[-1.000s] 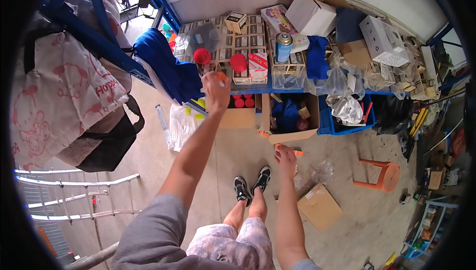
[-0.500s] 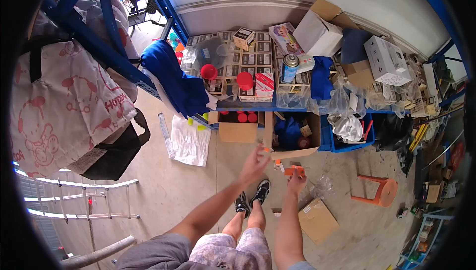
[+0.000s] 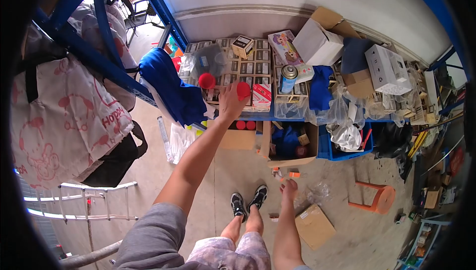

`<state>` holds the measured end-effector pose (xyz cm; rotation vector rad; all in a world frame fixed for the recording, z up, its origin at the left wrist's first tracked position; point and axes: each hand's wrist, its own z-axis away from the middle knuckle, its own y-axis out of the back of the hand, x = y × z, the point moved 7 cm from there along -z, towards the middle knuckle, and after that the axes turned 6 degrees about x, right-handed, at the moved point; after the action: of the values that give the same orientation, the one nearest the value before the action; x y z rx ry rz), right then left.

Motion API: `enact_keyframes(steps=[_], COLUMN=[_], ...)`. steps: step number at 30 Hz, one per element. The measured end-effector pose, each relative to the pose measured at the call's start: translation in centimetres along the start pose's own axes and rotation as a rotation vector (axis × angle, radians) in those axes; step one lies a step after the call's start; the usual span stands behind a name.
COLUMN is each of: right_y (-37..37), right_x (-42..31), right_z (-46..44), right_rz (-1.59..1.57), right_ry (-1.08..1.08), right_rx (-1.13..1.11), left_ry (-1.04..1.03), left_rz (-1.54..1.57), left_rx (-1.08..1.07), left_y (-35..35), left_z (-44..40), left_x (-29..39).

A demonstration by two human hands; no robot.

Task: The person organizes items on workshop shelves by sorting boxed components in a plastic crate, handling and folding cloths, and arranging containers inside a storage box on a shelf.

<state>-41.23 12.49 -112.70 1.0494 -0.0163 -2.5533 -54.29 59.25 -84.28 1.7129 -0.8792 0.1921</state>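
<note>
My left hand (image 3: 232,102) reaches up to the shelf, its fingers curled round a red-capped can (image 3: 243,91). Another red-capped can (image 3: 207,81) stands to its left, and a red and white box (image 3: 262,96) lies just to its right. Lower down, my right hand (image 3: 288,189) hangs above the floor with its fingers apart, holding nothing. A small orange box (image 3: 294,174) is just beyond those fingertips, apart from them. More small orange and white pieces lie to its left. Rows of small boxes (image 3: 253,66) cover the shelf behind my left hand.
Below the shelf stand a carton of red-capped cans (image 3: 238,140), an open carton (image 3: 292,163) and a blue crate (image 3: 342,155). An orange stool (image 3: 385,199) and flat cardboard (image 3: 315,226) lie on the floor to the right. A ladder (image 3: 94,217) is at left.
My left hand has moved from in front of the cartons up to the red-capped can, without the small orange thing it held. My right hand has let go of the orange box.
</note>
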Motion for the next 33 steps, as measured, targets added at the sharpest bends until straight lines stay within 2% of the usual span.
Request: enact_keyframes(steps=[1,3,4,6,7,9,10,12,14,16,18,20,21,23,25,27,28,29,30,32,33], right_y=[-1.0,-2.3,-2.7,-3.2,-3.3,-3.8,-4.1,-4.7,-5.3,-6.0,-7.0,-8.5,-9.4,-11.7,-13.8,-14.6,-14.6,-13.9,-13.5,-9.3,-6.7], right_x=[-1.1,-2.3,-2.1,-2.3,-2.6,-3.1,-3.1,-2.4,-1.2,-1.9,-3.3,-5.9,-7.3,-10.1,-13.8,-15.5,-15.9,-13.9,-10.9,-5.3,-5.3], right_z=[0.9,1.8,1.8,1.8,2.1,2.1,1.9,1.4,0.4,1.5,3.0,5.2,6.2,8.8,12.2,14.1,14.4,12.1,8.8,3.5,3.5], right_rz=[0.090,0.078,0.063,0.083,0.083,0.090,0.103,0.112,0.085,0.076,0.069,0.069,0.080,-0.009,-0.082,-0.185,-0.190,-0.126,-0.061,0.004,0.023], right_ry=[0.009,-0.007,-0.030,-0.020,-0.018,-0.020,-0.004,0.008,-0.020,-0.037,-0.052,0.029,0.060,0.102,0.095,0.023,0.012,0.061,0.111,0.038,0.034], right_rx=[-0.059,-0.094,-0.119,-0.135,-0.143,-0.151,-0.157,-0.159,-0.190,-0.210,-0.233,-0.275,-0.320,-0.450,-0.559,-0.609,-0.627,-0.612,-0.598,-0.363,-0.145], left_ry=[0.005,0.065,0.069,0.013,0.017,0.074,0.080,0.093,0.056,0.063,0.091,0.046,-0.045,-0.008,0.001,0.355,0.455,0.431,0.390,0.460,0.490], left_rz=[-0.002,0.364,0.356,0.313,0.309,0.048,0.044,0.000,-0.018,-0.048,-0.029,0.079,0.146,0.517,0.549,1.009,1.070,0.873,0.863,0.844,0.838], left_rx=[0.005,0.228,0.234,0.579,0.579,0.366,0.360,0.197,0.212,0.124,0.116,0.322,0.433,0.327,0.177,-0.120,-0.332,-0.432,-0.473,-0.564,-0.608], left_y=[0.0,2.3,3.9,9.5,10.4,10.4,9.9,6.5,6.0,7.0,7.6,9.0,9.6,8.3,7.4,1.5,-0.4,-2.1,-5.2,-8.5,-11.9], left_z=[-0.1,-0.5,-1.0,-1.6,-2.2,-3.6,-3.8,-4.0,-3.9,-4.4,-4.2,-3.0,-1.6,2.8,8.9,16.3,19.6,22.3,25.5,30.3,33.5], left_x=[-0.4,-2.3,-2.7,-3.9,-5.0,-6.9,-8.2,-11.0,-11.0,-9.3,-8.2,-6.7,-5.3,-3.2,0.9,1.3,2.7,3.3,3.0,4.6,3.8])
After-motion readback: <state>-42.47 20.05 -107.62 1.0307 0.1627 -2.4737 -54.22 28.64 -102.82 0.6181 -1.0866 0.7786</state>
